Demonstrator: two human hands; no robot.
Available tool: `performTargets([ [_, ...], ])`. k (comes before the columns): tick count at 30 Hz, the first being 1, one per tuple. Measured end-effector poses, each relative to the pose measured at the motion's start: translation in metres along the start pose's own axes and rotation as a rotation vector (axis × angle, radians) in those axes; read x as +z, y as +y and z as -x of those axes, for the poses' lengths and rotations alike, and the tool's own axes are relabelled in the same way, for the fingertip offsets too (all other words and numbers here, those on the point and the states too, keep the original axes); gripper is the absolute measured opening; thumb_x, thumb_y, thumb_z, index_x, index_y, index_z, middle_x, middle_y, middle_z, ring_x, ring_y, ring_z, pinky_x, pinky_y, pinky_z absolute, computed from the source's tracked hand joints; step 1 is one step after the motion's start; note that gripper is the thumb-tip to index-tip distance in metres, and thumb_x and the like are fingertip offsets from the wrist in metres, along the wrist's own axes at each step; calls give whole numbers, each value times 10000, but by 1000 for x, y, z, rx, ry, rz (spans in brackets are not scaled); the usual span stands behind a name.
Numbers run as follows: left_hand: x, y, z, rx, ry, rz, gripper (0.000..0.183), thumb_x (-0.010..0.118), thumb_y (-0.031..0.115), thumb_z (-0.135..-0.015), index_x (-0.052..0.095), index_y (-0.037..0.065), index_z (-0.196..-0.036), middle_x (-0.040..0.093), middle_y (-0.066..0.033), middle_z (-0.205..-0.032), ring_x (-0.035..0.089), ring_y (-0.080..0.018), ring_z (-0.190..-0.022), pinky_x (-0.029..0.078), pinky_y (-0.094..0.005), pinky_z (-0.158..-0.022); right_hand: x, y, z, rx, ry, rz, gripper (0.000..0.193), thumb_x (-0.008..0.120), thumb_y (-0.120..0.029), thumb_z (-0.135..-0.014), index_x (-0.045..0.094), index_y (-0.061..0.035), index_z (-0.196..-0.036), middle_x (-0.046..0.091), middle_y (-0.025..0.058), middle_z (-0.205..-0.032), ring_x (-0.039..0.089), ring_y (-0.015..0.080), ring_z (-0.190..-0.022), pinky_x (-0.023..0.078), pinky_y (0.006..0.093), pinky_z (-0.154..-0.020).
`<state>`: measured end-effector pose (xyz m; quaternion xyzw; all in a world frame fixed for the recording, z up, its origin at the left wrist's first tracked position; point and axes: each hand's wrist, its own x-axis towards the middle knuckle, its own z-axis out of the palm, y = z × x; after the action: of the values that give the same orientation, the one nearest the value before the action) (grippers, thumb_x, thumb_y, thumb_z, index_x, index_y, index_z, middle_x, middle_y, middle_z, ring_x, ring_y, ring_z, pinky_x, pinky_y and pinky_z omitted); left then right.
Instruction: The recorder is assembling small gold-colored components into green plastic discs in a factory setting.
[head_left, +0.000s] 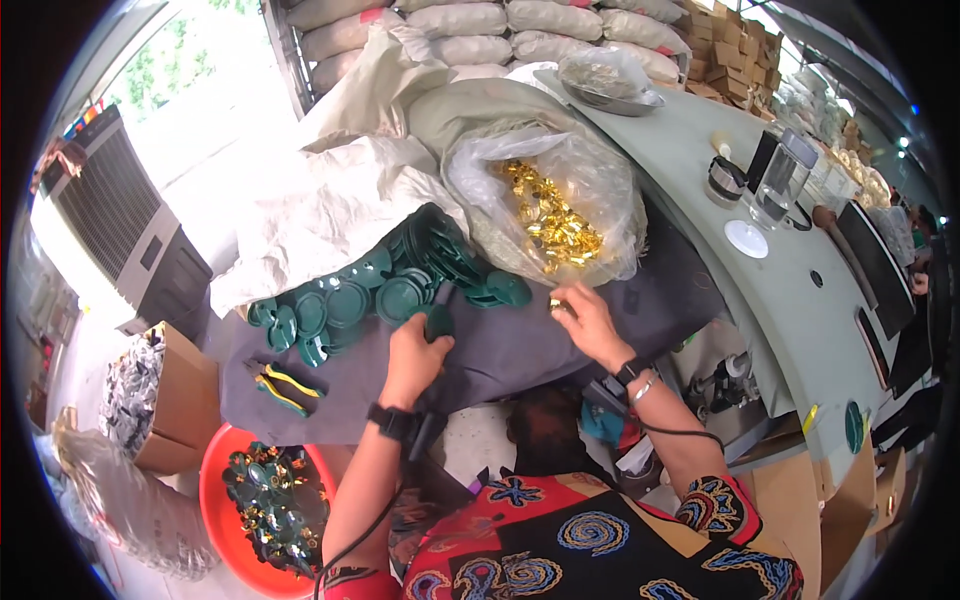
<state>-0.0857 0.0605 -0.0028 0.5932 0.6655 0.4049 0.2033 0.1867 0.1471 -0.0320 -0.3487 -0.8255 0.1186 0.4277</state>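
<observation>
My left hand (412,358) is closed around a dark green plastic piece (440,322) at the edge of the pile. My right hand (594,326) pinches a small shiny gold piece (556,304) just in front of the clear plastic bag (482,165). Many loose gold pieces (565,228) lie inside that open bag. Round dark green plastic discs (346,304) spill from a white woven sack (330,185) onto the dark cloth-covered table (500,368). Yellow-and-green-handled pliers (288,384) rest on the cloth to the left of my left hand.
Below the table's left edge stands a red-orange tub (212,485) with green and gold pieces inside. Beside it are a cardboard box (185,400) and a filled plastic sack (140,500). On the right, a pale green table (720,215) bears a clear water bottle (783,180). Stacked sacks (455,22) line the back.
</observation>
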Motion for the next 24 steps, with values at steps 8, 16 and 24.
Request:
performTargets([
  [8,4,53,73,-209,-275,757,231,534,10,-824,554,-40,-1048,611,-66,-805,578,-102,-591,470,-228,-469,5,-101,29,131,-302,-739,270,621,22,-821,561,5,-1084,570,64,-926,620,130,-794,502,246,-693],
  [16,11,62,93,-50,-151,555,94,500,-38,-769,500,-51,-863,572,-129,-607,605,-206,-540,472,-339,-515,-3,-122,25,-212,-278,-305,345,671,-3,-746,522,2,-1057,566,156,-941,607,349,-786,507,374,-659],
  [24,9,62,111,357,17,-34,179,548,-23,-684,440,-36,-827,515,-187,-663,545,-392,-558,437,-465,-506,-4,-121,24,147,-536,-703,210,651,-73,-816,565,40,-971,604,110,-827,619,228,-664,512,304,-561],
])
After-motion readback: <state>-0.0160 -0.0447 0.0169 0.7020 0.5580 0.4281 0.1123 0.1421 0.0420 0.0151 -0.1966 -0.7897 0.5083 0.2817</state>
